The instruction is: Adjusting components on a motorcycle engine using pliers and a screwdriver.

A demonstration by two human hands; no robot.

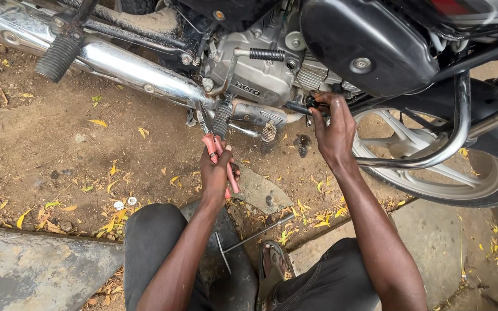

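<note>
I squat beside a motorcycle parked on bare earth. My left hand grips a pair of red-handled pliers, whose jaws reach up under the engine beside a black rubber footpeg. My right hand holds a dark metal part at the lower front of the engine, close to the cooling fins; my fingers hide what it is.
A chrome exhaust pipe runs to the upper left. The front wheel and a chrome crash guard stand on the right. A T-handle wrench lies between my knees. Two small washers lie among yellow leaves.
</note>
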